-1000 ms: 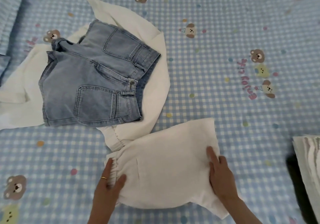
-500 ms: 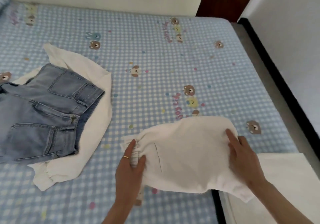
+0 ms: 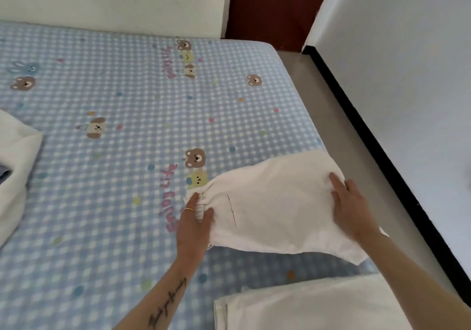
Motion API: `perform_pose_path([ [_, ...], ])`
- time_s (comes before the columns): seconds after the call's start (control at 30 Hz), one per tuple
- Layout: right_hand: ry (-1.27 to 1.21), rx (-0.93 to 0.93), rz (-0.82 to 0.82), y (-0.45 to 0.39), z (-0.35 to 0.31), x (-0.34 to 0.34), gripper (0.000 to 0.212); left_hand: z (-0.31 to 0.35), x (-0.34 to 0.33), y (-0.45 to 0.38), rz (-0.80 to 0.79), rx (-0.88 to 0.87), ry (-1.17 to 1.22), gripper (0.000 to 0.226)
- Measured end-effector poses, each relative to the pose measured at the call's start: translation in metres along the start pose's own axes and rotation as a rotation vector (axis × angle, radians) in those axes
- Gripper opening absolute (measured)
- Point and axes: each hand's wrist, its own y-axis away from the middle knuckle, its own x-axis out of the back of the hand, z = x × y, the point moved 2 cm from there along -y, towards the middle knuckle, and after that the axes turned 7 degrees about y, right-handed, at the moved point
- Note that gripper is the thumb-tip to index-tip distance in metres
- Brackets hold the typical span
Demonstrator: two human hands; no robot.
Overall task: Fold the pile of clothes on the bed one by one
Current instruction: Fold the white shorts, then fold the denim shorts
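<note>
Folded white shorts (image 3: 275,207) with an elastic waistband hang just above the blue checked bed sheet (image 3: 114,166), near the bed's right edge. My left hand (image 3: 195,224) pinches the gathered waistband at the shorts' left end, thumb on top. My right hand (image 3: 349,207) grips the right end, fingers over the cloth. A white garment (image 3: 15,174) from the pile shows at the left edge, with a sliver of blue denim (image 3: 3,174) on it.
A folded white garment (image 3: 318,306) lies on the bed at the bottom right, below the shorts. The bed's right edge meets a grey floor strip (image 3: 339,115) and a white wall with black skirting (image 3: 397,171). A white headboard (image 3: 114,1) stands behind.
Both hands have lifted the folded white shorts and carried them right toward the bed's edge. The view has swung right, so the denim shorts and white garment have slid almost out at left.
</note>
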Motion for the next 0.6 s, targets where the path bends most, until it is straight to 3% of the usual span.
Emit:
perform_pose_path([
  [0.1, 0.102, -0.145, -0.228, -0.004, 0.022, -0.043, 0.051, -0.032, -0.02, -0.002, -0.135, 0.086, -0.326, 0.063],
  [0.2, 0.265, -0.182, -0.147, 0.01, 0.014, -0.067, 0.067, -0.041, -0.024, 0.015, -0.037, -0.316, -0.669, 0.062],
  [0.27, 0.28, -0.046, -0.196, 0.022, -0.001, -0.085, 0.071, -0.049, -0.03, 0.023, -0.158, -0.545, -0.824, 0.062],
  [0.33, 0.266, -0.004, -0.338, 0.033, -0.005, -0.106, 0.072, -0.063, -0.032, 0.02, -0.309, -0.492, -0.99, 0.065],
  [0.47, 0.298, -0.053, -0.554, 0.032, -0.008, -0.109, 0.07, -0.07, -0.025, 0.005, -0.479, -0.419, -1.034, 0.064],
  [0.53, 0.24, -0.102, -0.553, 0.033, -0.024, -0.091, 0.068, -0.068, -0.008, 0.011, -0.497, -0.42, -1.037, 0.064],
  [0.6, 0.099, -0.134, -0.448, 0.043, -0.053, -0.076, 0.065, -0.079, 0.033, 0.029, -0.483, -0.293, -1.057, 0.066],
])
